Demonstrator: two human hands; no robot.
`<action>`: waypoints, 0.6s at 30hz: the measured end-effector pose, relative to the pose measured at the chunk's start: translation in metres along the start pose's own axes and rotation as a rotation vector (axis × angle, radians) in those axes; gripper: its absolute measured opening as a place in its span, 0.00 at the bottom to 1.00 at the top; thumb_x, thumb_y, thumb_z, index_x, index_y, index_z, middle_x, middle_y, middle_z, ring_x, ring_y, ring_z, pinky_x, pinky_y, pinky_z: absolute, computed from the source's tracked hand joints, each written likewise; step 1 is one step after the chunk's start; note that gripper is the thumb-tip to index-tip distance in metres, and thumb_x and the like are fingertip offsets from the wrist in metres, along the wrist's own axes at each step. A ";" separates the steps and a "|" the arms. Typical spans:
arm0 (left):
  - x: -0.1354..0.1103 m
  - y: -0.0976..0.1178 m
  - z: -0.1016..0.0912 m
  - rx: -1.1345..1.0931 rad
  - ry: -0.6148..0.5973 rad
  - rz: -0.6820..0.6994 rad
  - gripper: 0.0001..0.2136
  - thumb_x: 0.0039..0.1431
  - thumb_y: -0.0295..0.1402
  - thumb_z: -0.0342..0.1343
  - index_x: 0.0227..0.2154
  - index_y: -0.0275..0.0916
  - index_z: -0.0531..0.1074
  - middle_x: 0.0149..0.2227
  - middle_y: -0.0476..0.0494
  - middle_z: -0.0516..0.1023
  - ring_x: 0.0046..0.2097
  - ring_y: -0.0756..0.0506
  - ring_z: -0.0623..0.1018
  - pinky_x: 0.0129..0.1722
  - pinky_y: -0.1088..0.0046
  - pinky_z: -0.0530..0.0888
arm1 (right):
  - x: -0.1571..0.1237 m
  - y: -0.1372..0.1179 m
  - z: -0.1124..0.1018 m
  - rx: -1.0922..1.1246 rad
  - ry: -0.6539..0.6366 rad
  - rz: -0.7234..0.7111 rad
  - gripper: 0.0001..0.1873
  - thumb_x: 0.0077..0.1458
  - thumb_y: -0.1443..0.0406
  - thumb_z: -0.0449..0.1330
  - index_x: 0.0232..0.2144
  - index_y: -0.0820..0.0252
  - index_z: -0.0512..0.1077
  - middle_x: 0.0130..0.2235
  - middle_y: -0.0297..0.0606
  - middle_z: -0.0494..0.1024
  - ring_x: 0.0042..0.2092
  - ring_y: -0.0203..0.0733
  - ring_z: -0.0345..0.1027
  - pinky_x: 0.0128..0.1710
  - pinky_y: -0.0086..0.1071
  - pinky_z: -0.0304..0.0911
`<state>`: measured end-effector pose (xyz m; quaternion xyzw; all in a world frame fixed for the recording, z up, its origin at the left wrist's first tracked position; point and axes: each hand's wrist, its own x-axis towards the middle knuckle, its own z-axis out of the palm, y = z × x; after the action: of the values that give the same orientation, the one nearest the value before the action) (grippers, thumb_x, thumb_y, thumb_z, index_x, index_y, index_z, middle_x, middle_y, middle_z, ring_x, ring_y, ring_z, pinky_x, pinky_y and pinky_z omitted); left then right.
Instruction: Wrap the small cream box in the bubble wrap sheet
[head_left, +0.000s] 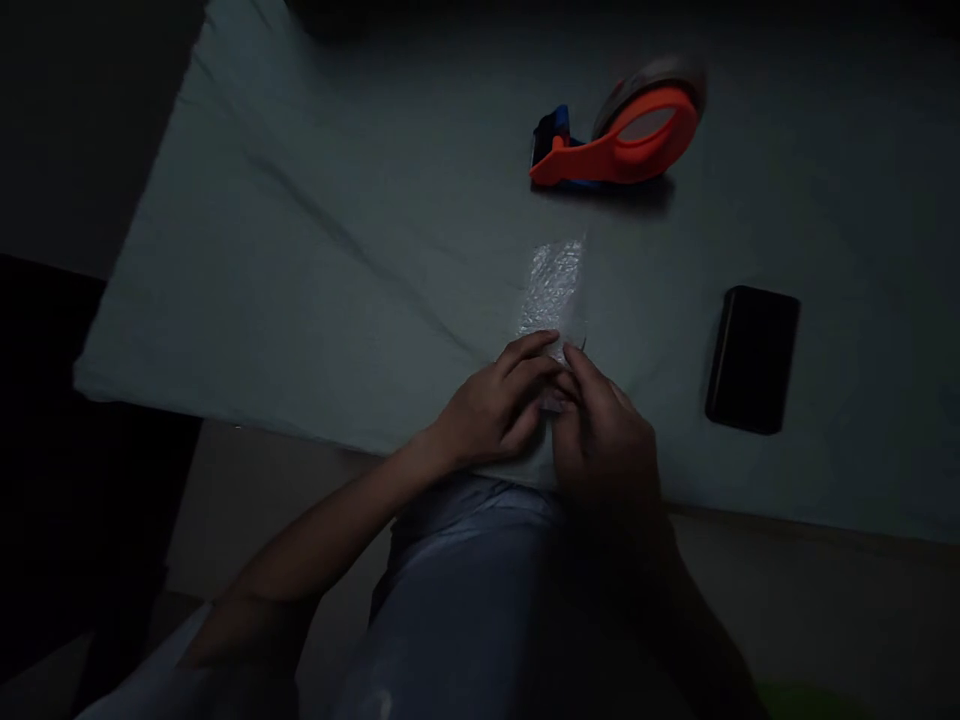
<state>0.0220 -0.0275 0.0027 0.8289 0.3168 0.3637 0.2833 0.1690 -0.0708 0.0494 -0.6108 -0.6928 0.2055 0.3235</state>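
Observation:
A strip of bubble wrap [553,285] lies on the pale cloth-covered table [300,250], running away from me. Its near end disappears under my two hands, which meet at the table's front edge. My left hand [491,405] has its fingers curled over that end. My right hand [600,435] presses in from the right, fingers closed on the same end. Something small may be wrapped between them; it is hidden.
An orange tape dispenser [622,135] with a roll of clear tape lies at the back right. A black phone [752,358] lies flat to the right of my hands. The room is dim, and the table's left edge drops into darkness.

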 end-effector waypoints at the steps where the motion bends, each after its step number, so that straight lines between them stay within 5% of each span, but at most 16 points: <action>1: -0.002 -0.001 -0.003 0.014 -0.009 0.036 0.19 0.58 0.25 0.49 0.53 0.37 0.60 0.60 0.29 0.63 0.64 0.38 0.64 0.57 0.52 0.70 | 0.000 0.000 0.000 0.000 -0.005 0.010 0.26 0.55 0.71 0.49 0.57 0.59 0.64 0.46 0.44 0.80 0.45 0.45 0.75 0.44 0.40 0.73; 7: -0.013 -0.007 -0.008 0.285 0.049 0.301 0.14 0.60 0.27 0.54 0.49 0.41 0.67 0.48 0.41 0.75 0.54 0.43 0.73 0.50 0.62 0.75 | 0.008 0.002 -0.006 0.115 -0.053 0.088 0.27 0.54 0.72 0.50 0.57 0.61 0.64 0.44 0.41 0.81 0.46 0.43 0.76 0.48 0.39 0.72; 13: -0.006 -0.002 -0.006 0.309 0.022 0.306 0.09 0.63 0.24 0.51 0.45 0.33 0.69 0.41 0.38 0.76 0.50 0.44 0.75 0.46 0.66 0.77 | 0.009 0.005 -0.005 0.148 -0.053 0.067 0.24 0.56 0.71 0.52 0.55 0.60 0.65 0.44 0.41 0.81 0.46 0.43 0.75 0.48 0.40 0.71; 18: -0.004 -0.001 -0.004 0.325 -0.004 0.271 0.06 0.63 0.24 0.50 0.38 0.34 0.71 0.39 0.41 0.76 0.47 0.45 0.75 0.42 0.70 0.76 | -0.007 0.018 -0.002 0.162 0.133 0.060 0.18 0.56 0.71 0.53 0.48 0.56 0.70 0.45 0.39 0.80 0.46 0.42 0.75 0.46 0.41 0.72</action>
<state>0.0163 -0.0291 0.0028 0.8995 0.2564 0.3407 0.0951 0.1835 -0.0751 0.0367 -0.6155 -0.6321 0.2295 0.4111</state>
